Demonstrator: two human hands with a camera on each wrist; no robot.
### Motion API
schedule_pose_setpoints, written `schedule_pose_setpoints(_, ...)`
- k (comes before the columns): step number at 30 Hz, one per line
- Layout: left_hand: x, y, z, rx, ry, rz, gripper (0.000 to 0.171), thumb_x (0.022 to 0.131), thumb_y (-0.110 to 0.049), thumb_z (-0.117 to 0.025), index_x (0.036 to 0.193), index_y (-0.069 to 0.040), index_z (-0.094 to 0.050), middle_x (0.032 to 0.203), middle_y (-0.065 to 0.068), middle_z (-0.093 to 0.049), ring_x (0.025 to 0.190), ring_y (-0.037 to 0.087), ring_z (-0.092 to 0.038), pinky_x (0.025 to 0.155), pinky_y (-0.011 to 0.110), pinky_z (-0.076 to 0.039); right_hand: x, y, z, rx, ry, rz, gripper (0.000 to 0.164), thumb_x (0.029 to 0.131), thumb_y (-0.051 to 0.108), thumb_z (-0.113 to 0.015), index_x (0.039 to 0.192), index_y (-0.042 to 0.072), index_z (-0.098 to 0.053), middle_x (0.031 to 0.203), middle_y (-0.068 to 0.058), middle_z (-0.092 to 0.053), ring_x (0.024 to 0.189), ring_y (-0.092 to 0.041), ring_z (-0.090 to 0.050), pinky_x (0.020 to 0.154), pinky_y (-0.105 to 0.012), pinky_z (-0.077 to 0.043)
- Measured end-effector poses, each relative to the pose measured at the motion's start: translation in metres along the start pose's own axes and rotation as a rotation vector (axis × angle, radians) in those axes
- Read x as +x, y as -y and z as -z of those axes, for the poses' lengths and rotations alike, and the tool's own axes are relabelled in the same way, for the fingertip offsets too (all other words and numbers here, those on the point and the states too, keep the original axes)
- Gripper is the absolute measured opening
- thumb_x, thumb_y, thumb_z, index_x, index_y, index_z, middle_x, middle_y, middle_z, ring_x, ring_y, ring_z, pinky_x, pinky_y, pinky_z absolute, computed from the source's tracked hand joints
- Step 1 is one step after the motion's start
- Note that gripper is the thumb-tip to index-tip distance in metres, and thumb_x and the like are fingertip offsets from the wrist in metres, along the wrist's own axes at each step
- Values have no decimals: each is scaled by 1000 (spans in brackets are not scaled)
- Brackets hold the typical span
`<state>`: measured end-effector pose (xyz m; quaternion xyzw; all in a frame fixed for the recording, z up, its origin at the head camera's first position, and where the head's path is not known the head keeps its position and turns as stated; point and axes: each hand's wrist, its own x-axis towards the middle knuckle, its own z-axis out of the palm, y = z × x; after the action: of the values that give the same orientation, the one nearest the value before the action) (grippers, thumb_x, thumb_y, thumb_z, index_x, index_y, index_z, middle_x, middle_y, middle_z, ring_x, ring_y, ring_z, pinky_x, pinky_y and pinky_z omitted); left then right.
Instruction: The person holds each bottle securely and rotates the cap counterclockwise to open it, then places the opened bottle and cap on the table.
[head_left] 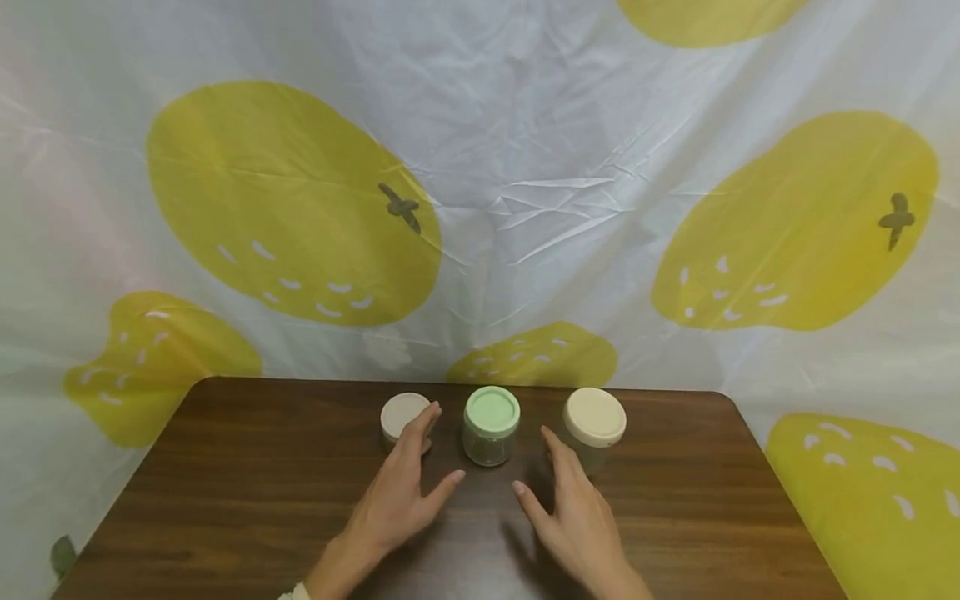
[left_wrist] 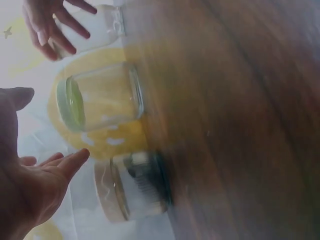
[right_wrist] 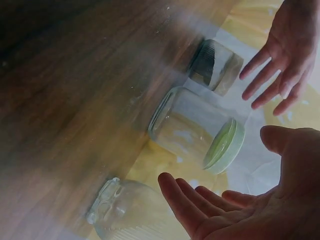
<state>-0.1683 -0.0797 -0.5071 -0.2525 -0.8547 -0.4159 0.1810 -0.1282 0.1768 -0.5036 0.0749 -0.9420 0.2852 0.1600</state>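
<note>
Three lidded glass jars stand in a row near the table's back edge. The middle one is a clear jar with a mint green lid (head_left: 492,410). To its left is a shorter jar with a whitish lid (head_left: 403,413), and something dark shows in its glass (left_wrist: 146,185). A larger jar with a cream lid (head_left: 595,415) stands on the right. My left hand (head_left: 396,500) hovers in front of the left jar, fingers extended and thumb apart. My right hand (head_left: 577,521) hovers before the right jar, fingers likewise spread. Neither hand holds anything; both flank the space before the middle jar.
The jars stand on a dark brown wooden table (head_left: 247,500) with rounded back corners. Right behind it hangs a white cloth (head_left: 510,275) printed with big yellow fruit shapes. A small dark green object (head_left: 63,556) shows beyond the table's left side.
</note>
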Motion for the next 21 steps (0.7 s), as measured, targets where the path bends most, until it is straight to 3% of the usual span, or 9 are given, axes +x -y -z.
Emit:
schedule_pose_setpoints(7, -2, 0, -15, 12, 41, 54, 101, 90, -41, -84, 165, -6, -26, 167, 16, -38, 153, 35, -43, 117, 52, -47, 9, 3, -5, 18, 20, -5, 94, 97, 48, -74, 170, 20, -22, 165, -14, -46, 134, -40, -63, 94, -59, -59)
schedule_pose_setpoints(14, -1, -2, -28, -37, 70, 120, 104, 87, -38, -86, 164, -3, -25, 168, 19, -35, 154, 38, -42, 119, 54, -45, 15, 5, -9, 27, 1, -5, 94, 95, 44, -77, 169, 19, -24, 164, -14, -46, 139, -39, -60, 98, -60, -58)
schedule_pose_setpoints(21, 2, -3, -36, -79, 114, 244, 108, 88, -42, -85, 166, -8, -19, 169, 18, -33, 151, 39, -45, 117, 54, -47, 19, 7, -15, 52, 25, -41, 94, 96, 52, -74, 168, 17, -25, 167, -13, -43, 144, -37, -55, 101, -60, -56)
